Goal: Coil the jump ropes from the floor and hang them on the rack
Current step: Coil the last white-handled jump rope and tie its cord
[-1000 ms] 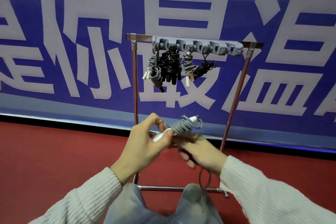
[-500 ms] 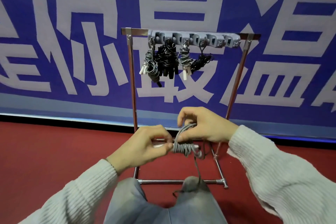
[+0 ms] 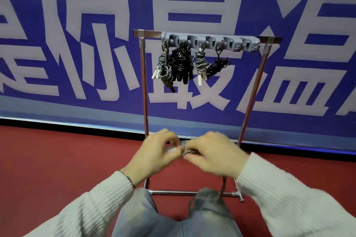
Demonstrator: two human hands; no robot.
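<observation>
- Left hand [image 3: 156, 157] and right hand [image 3: 213, 157] are meeting low in front of the rack [image 3: 143, 90], each grip pinching the grey jump rope [image 3: 185, 151] bundled between them.
- Loose rope tail [image 3: 223, 186] is dangling beneath the right hand.
- Four coiled ropes [image 3: 181, 63] are hanging from the hook strip [image 3: 210, 41].
</observation>
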